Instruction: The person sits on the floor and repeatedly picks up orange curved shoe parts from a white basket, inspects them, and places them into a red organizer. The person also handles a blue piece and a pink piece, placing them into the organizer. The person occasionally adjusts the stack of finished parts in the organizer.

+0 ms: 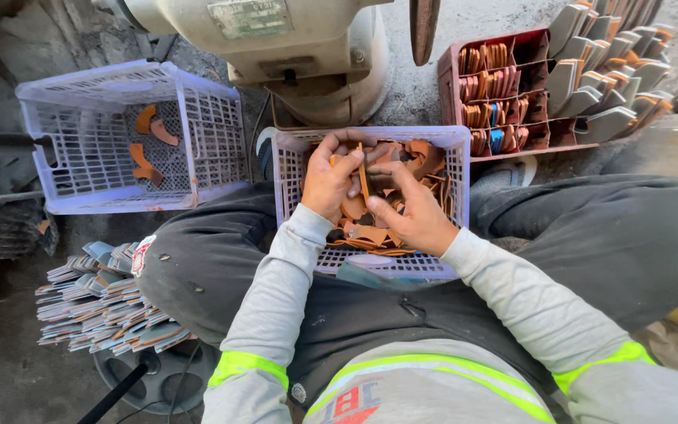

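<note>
Both of my hands are inside a white plastic crate (292, 169) that rests between my knees and holds several curved brown leather pieces (421, 161). My left hand (329, 182) and my right hand (411, 216) pinch one thin brown leather piece (362, 174) between them, held on edge above the pile. I sit with dark trousers and grey sleeves with yellow-green bands.
A second white crate (198, 137) at the left holds a few brown pieces (151, 129). A beige machine base (308, 63) stands ahead. A red compartment tray (512, 86) with stacked brown and grey pieces sits at the right. Grey stacked pieces (103, 306) lie at the lower left.
</note>
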Demonstrator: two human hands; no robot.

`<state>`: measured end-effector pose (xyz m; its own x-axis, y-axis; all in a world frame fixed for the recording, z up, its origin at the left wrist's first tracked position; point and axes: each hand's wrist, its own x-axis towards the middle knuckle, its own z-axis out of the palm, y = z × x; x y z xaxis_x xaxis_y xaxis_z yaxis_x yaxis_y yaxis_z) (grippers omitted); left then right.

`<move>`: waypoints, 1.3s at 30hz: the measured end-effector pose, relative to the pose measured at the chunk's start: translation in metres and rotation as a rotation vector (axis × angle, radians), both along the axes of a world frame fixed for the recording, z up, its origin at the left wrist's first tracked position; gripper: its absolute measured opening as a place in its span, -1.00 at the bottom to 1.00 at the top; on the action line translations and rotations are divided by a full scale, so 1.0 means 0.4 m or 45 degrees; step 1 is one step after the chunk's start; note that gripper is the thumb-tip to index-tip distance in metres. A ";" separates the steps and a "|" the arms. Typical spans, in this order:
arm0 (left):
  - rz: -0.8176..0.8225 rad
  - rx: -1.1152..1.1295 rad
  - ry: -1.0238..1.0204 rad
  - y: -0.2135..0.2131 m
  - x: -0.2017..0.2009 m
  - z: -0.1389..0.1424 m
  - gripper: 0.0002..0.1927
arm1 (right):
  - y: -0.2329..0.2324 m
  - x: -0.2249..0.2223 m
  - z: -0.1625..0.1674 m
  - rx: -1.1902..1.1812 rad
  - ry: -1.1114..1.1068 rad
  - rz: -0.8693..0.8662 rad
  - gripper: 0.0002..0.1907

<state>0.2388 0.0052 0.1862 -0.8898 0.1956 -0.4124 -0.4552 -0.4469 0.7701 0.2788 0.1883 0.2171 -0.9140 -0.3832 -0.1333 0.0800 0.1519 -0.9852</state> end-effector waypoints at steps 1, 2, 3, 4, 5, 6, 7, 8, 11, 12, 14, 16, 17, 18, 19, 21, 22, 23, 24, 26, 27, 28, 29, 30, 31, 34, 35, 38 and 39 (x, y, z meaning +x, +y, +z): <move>0.013 0.019 0.008 0.008 -0.006 0.000 -0.79 | 0.007 -0.008 -0.001 -0.024 0.053 0.033 -0.52; 0.027 0.039 0.014 0.016 -0.012 0.002 -0.77 | 0.015 -0.015 -0.001 -0.071 0.024 0.023 -0.52; 0.040 0.060 0.012 0.023 -0.015 0.004 -0.76 | 0.020 -0.020 -0.001 -0.116 -0.013 0.012 -0.52; 0.031 0.029 0.006 0.030 -0.019 0.006 -0.74 | 0.025 -0.025 -0.001 -0.159 -0.055 0.000 -0.52; 0.020 -0.001 0.005 0.034 -0.025 0.008 -0.71 | 0.032 -0.029 0.000 -0.129 -0.041 -0.011 -0.51; 0.009 -0.030 0.006 0.036 -0.031 0.011 -0.69 | 0.038 -0.033 0.001 -0.098 -0.025 -0.023 -0.51; -0.021 -0.073 -0.047 0.034 -0.035 0.014 -0.66 | 0.042 -0.038 0.001 -0.068 -0.008 -0.034 -0.50; -0.052 -0.116 -0.096 0.030 -0.041 0.017 -0.63 | 0.046 -0.044 0.001 -0.081 -0.025 -0.038 -0.50; -0.060 -0.152 -0.132 0.018 -0.045 0.020 -0.61 | 0.063 -0.053 -0.001 -0.144 -0.129 -0.008 -0.49; -0.050 -0.148 -0.120 0.014 -0.045 0.019 -0.60 | 0.069 -0.057 -0.003 -0.182 -0.187 0.027 -0.48; 0.005 -0.229 -0.137 0.015 -0.045 0.011 -0.62 | 0.080 -0.061 -0.010 -0.266 -0.344 0.074 -0.46; 0.050 -0.300 -0.160 0.018 -0.040 -0.001 -0.63 | 0.089 -0.060 -0.020 -0.359 -0.541 0.099 -0.45; 0.065 -0.328 -0.166 0.022 -0.038 -0.008 -0.63 | 0.091 -0.063 -0.028 -0.350 -0.480 0.120 -0.47; 0.078 -0.354 -0.172 0.027 -0.036 -0.015 -0.63 | 0.093 -0.064 -0.037 -0.340 -0.417 0.140 -0.48; 0.098 -0.390 -0.161 0.033 -0.034 -0.023 -0.63 | 0.095 -0.064 -0.045 -0.331 -0.355 0.161 -0.50; 0.140 -0.463 -0.143 0.044 -0.028 -0.036 -0.63 | 0.096 -0.063 -0.061 -0.351 -0.442 0.123 -0.54; 0.145 -0.425 -0.109 0.050 -0.024 -0.041 -0.63 | 0.097 -0.061 -0.067 -0.361 -0.486 0.105 -0.57; 0.148 -0.388 -0.073 0.054 -0.022 -0.045 -0.63 | 0.097 -0.060 -0.072 -0.390 -0.494 0.095 -0.57; 0.151 -0.350 -0.038 0.054 -0.020 -0.048 -0.63 | 0.098 -0.060 -0.076 -0.418 -0.503 0.084 -0.58; 0.070 -0.442 -0.079 0.045 -0.018 -0.047 -0.63 | 0.099 -0.059 -0.080 -0.499 -0.568 0.062 -0.59; 0.029 -0.487 -0.098 0.039 -0.018 -0.045 -0.62 | 0.100 -0.059 -0.080 -0.553 -0.624 0.050 -0.59; 0.015 -0.478 -0.075 0.033 -0.018 -0.042 -0.62 | 0.100 -0.059 -0.079 -0.606 -0.680 0.039 -0.58; 0.000 -0.469 -0.051 0.028 -0.019 -0.038 -0.63 | 0.101 -0.059 -0.079 -0.608 -0.669 0.047 -0.59; -0.016 -0.460 -0.028 0.026 -0.020 -0.033 -0.63 | 0.101 -0.058 -0.077 -0.611 -0.660 0.053 -0.60; -0.018 -0.471 -0.038 0.026 -0.020 -0.030 -0.63 | 0.102 -0.058 -0.076 -0.614 -0.651 0.060 -0.60; -0.017 -0.469 -0.056 0.028 -0.023 -0.021 -0.63 | 0.102 -0.060 -0.075 -0.694 -0.722 0.021 -0.63; -0.013 -0.445 -0.053 0.029 -0.024 -0.020 -0.62 | 0.103 -0.061 -0.075 -0.698 -0.730 0.009 -0.63; -0.009 -0.417 -0.074 0.029 -0.023 -0.022 -0.62 | 0.102 -0.065 -0.072 -0.660 -0.709 0.004 -0.63; -0.010 -0.415 -0.085 0.027 -0.022 -0.025 -0.62 | 0.101 -0.065 -0.070 -0.614 -0.671 0.021 -0.62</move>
<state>0.2300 0.0160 0.1763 -0.8577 0.0506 -0.5116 -0.5118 -0.1777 0.8405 0.2529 0.2286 0.1891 -0.7681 -0.5238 -0.3682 0.5657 -0.2857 -0.7736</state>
